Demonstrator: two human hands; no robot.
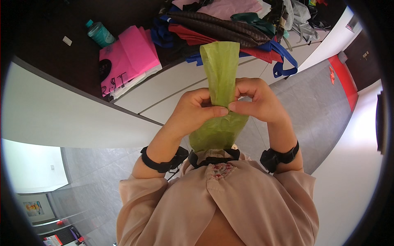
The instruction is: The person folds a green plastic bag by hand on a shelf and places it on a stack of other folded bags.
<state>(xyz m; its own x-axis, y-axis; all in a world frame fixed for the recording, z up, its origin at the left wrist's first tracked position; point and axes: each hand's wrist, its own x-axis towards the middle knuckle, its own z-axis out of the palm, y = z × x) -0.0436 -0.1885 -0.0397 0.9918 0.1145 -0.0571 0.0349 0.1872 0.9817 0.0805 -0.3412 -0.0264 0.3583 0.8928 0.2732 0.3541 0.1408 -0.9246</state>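
Note:
A translucent green plastic bag point(220, 70) hangs upright in front of my chest, gathered narrow in its middle and spreading wider below. My left hand point(200, 109) pinches its left side, the thumb lying across the front. On the right side my right hand point(255, 100) grips the same bag, its thumb tip almost meeting the left thumb. The fingers behind the bag are partly hidden. Just beyond the bag, a heap of folded bags lies on a dark shelf, with a dark brown patterned bag point(221, 27) and a red bag point(194, 34) near its front.
Pink bags point(132, 58) lie stacked at the shelf's left, beside a teal bottle point(101, 34). A blue strap point(289, 66) hangs over the edge above white drawer fronts point(172, 86). Silvery grey bags point(300, 18) sit at the back right. A red mat point(344, 80) lies on the grey tiled floor.

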